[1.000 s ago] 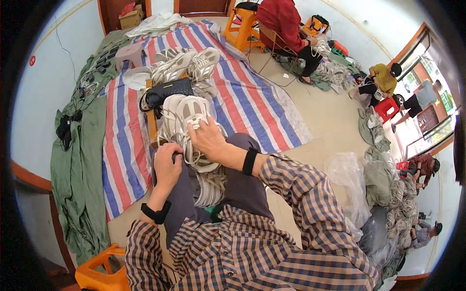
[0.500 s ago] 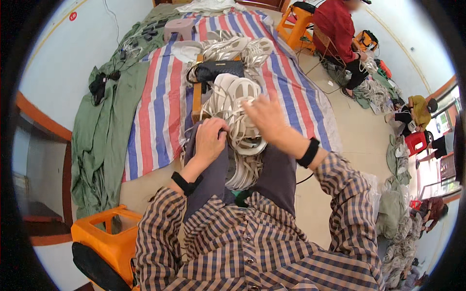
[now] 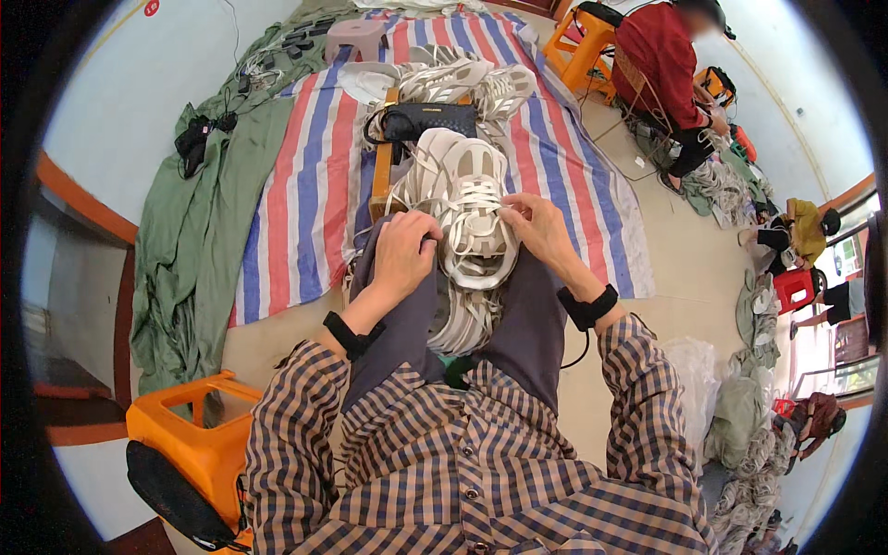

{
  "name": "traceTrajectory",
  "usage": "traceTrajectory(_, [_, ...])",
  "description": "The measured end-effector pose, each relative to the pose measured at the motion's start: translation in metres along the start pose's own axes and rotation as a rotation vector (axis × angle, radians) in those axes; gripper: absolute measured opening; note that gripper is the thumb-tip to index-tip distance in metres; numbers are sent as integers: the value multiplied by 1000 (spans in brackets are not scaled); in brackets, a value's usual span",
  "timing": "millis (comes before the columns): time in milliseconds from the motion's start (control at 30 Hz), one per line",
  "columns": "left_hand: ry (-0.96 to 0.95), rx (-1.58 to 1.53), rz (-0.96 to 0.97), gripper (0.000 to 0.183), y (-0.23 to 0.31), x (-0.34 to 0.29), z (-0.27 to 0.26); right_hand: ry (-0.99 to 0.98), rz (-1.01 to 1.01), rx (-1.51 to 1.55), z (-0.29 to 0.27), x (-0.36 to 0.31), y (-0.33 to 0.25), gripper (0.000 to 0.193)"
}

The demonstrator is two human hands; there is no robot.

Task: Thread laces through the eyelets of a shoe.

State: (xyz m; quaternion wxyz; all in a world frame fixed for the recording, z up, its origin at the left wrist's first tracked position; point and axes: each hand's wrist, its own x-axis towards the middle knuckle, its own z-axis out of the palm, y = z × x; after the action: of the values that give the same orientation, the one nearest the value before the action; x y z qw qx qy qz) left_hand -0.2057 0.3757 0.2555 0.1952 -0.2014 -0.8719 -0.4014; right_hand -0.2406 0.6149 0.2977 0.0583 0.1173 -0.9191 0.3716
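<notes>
A white and grey sneaker [image 3: 479,250] rests between my knees, toe toward me, with white laces [image 3: 476,211] threaded across its front. At its right side my right hand [image 3: 544,231] pinches a lace near the eyelets, thumb and forefinger together. My left hand [image 3: 407,250] lies over my left knee, beside the sneaker's left edge, its fingers curled inward. What those fingers hold, if anything, is hidden. More pale sneakers and laces [image 3: 462,324] hang between my legs below. Another sneaker [image 3: 427,171] sits just behind the front one.
Beyond the shoes a black pouch [image 3: 427,120] lies on a wooden frame [image 3: 381,176], with more sneakers [image 3: 444,81] behind. Striped sheeting [image 3: 305,203] covers the floor. An orange stool [image 3: 194,416] stands at left. Co-workers, one in a red top [image 3: 652,65], sit at right among shoe piles.
My right hand has come down from above the laces to the sneaker's right side. My left hand stays by the knee. The view has shifted slightly.
</notes>
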Motion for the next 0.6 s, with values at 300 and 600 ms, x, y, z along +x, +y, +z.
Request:
traceTrajectory(300, [6, 13, 38, 14, 1, 0, 3, 16, -124, -164, 7, 7, -2, 18])
traceTrajectory(600, [17, -26, 31, 11, 3, 1, 4, 115, -398, -473, -36, 2, 32, 11])
